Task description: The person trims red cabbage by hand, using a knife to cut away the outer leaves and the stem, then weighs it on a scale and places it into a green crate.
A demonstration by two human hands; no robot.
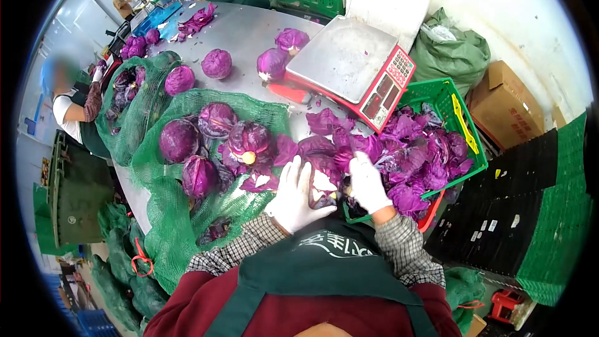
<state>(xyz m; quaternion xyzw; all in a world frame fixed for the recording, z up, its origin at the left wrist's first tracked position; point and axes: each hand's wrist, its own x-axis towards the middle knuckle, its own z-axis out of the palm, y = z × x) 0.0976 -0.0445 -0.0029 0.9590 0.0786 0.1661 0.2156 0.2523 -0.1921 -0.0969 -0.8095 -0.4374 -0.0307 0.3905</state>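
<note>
My left hand point(293, 198), in a white glove, presses against the near left side of a red cabbage point(324, 166), fingers and thumb spread around it. Pale cut patches show on that cabbage near its base. On its other side is my right hand point(368, 186), also gloved, with fingers curled in beside loose purple leaves point(367, 145); what they grip is hidden. Several more red cabbages point(179, 141) lie left of my hands on a green mesh bag point(249, 108).
A green crate point(476, 161) full of cabbage leaves stands to the right, under a red scale point(345, 56). A red-handled tool point(288, 92) lies beside the scale. More cabbages point(216, 63) sit farther back on the metal table point(246, 25). Co-workers stand at the left and far side.
</note>
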